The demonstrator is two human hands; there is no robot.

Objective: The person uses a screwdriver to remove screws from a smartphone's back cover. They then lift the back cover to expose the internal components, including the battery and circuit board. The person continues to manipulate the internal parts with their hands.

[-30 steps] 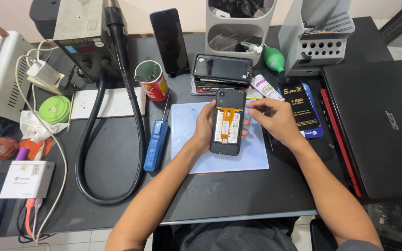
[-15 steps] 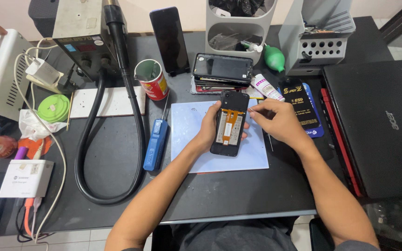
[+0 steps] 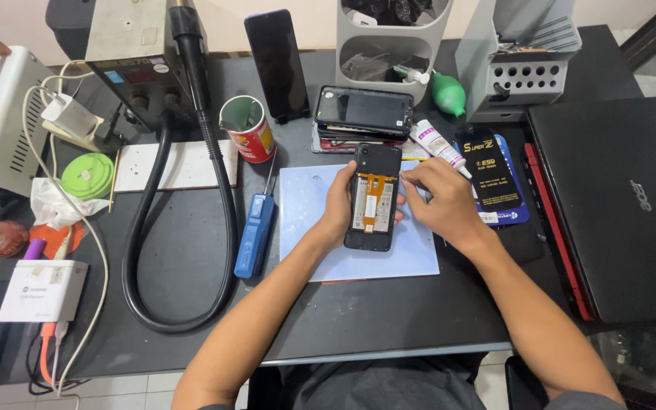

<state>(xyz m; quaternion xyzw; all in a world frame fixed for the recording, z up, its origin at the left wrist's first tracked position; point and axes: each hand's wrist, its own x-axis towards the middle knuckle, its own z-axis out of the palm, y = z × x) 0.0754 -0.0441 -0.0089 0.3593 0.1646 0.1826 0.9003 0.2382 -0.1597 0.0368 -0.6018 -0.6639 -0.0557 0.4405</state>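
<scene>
Working on an opened black smartphone with its back cover off (image 3: 373,199), the person holds it over a pale blue rectangular work mat (image 3: 309,220) on the dark desk (image 3: 389,319). The left hand (image 3: 338,205) is wrapped round the phone's left edge, fingers closed on the body, steadying it slightly raised off the mat. The right hand (image 3: 440,203) sits just beside the phone's right edge, fingers curled; a thin yellowish tool seems pinched at its fingertips, tip towards the upper right of the phone, but it is too small to be sure what it is.

Inside the phone: orange flex ribbon and a white-labelled battery are exposed.

Step in hand, by judgement: work on the internals along the right side, likely prying or lifting a connector or part. The next move would call for a steady left-hand hold and a light, precise touch from the right fingertips, since the ribbon looks fragile.

Around it: a blue pen-shaped electric screwdriver (image 3: 255,234) lies left of the mat, near but apart. A red cylindrical tin cup (image 3: 247,129) stands behind it. A stack of black phones (image 3: 364,114) lies just beyond the held phone. A closed black laptop (image 3: 616,205) sits well to the right
</scene>
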